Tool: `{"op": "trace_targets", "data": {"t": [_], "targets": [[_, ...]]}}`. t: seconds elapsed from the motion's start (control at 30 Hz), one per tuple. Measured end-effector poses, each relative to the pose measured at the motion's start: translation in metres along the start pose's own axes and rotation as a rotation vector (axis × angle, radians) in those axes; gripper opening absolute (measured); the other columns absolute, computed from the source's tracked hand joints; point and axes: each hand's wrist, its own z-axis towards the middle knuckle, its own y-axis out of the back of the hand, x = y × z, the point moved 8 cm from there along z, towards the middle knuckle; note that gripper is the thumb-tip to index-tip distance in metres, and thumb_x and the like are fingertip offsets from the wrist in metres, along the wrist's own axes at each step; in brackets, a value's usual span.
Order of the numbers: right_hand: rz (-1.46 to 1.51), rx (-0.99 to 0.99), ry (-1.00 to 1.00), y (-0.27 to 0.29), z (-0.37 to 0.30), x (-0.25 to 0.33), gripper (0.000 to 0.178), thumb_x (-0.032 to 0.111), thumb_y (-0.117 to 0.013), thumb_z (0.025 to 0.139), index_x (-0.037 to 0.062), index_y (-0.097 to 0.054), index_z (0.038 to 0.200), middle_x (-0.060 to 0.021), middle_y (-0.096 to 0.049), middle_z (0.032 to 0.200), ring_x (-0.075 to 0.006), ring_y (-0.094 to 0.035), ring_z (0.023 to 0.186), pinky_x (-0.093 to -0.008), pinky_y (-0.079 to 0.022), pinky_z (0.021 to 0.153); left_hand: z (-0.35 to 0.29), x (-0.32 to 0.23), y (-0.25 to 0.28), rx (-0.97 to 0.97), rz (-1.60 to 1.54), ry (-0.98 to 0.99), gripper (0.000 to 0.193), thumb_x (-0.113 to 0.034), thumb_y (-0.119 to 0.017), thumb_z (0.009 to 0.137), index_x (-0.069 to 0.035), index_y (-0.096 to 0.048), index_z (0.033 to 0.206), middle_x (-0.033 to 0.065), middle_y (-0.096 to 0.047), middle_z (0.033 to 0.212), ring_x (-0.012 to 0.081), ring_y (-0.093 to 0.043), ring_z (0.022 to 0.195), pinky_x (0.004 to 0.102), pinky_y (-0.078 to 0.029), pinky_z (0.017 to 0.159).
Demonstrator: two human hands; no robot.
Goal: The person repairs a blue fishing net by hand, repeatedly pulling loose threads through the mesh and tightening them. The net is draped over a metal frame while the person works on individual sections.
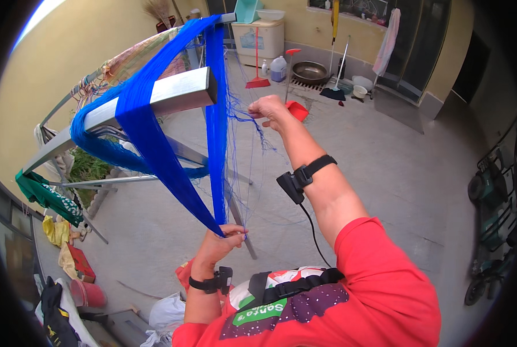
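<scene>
A wide skein of bright blue thread (166, 136) hangs over the square end of a silver metal bar and narrows to a point below. At that lower point my left hand (224, 242) is closed, its thumb and forefinger pinching the thread. My right hand (268, 111) is raised to the right of the skein, fingers closed on a wispy tangle of loose blue threads (251, 118). Fine strands run down between the two hands. A second, lighter blue hank (105, 146) loops around the bar farther left. Both forearms wear black straps.
The metal frame (183, 92) stands at left, its legs splayed on the concrete floor. Clothes hangers and a green cloth (47, 196) hang there. By the far wall are a red broom (257, 81), a dustpan (296, 110), a basin (310, 72) and a mop. A wheeled cart (493, 185) stands at right.
</scene>
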Motion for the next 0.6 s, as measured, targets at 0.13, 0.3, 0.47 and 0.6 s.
{"op": "trace_targets", "data": {"t": [0.13, 0.3, 0.47, 0.6], "targets": [[0.118, -0.018, 0.139, -0.013, 0.019, 0.029, 0.013, 0.01, -0.063, 0.072, -0.0012, -0.059, 0.077, -0.0105, -0.058, 0.073, -0.0234, -0.057, 0.072, -0.0501, -0.039, 0.08, 0.003, 0.0, -0.005, -0.032, 0.001, -0.01, 0.014, -0.002, -0.066, 0.077, 0.001, -0.068, 0.09, 0.002, -0.063, 0.073, 0.0083, -0.057, 0.063, 0.022, -0.043, 0.056], [0.336, -0.076, 0.204, -0.032, 0.033, 0.051, 0.028, 0.021, -0.069, 0.074, -0.0033, -0.06, 0.084, -0.0133, -0.061, 0.08, -0.0225, -0.061, 0.078, -0.047, -0.038, 0.091, 0.001, -0.002, -0.008, -0.076, 0.011, 0.01, 0.014, -0.003, -0.066, 0.076, 0.001, -0.067, 0.09, 0.0021, -0.063, 0.073, 0.0085, -0.058, 0.065, 0.0217, -0.043, 0.058], [0.191, -0.066, 0.273, -0.06, 0.044, 0.068, 0.018, 0.012, -0.072, 0.072, -0.0033, -0.063, 0.076, -0.0118, -0.063, 0.069, -0.0185, -0.059, 0.06, -0.0335, -0.048, 0.061, 0.002, -0.002, -0.012, -0.091, -0.023, 0.015, 0.016, -0.003, -0.067, 0.076, 0.001, -0.066, 0.091, 0.0033, -0.065, 0.077, 0.0106, -0.061, 0.07, 0.0226, -0.046, 0.063], [0.187, -0.196, 0.362, -0.049, 0.046, 0.073, 0.009, 0.001, -0.071, 0.07, -0.0008, -0.062, 0.07, -0.0079, -0.059, 0.061, -0.0161, -0.055, 0.048, -0.029, -0.045, 0.043, 0.003, -0.001, -0.008, -0.126, -0.017, -0.027, 0.015, -0.004, -0.068, 0.076, 0.002, -0.066, 0.09, 0.0041, -0.065, 0.078, 0.0117, -0.063, 0.073, 0.0231, -0.048, 0.066]]}}
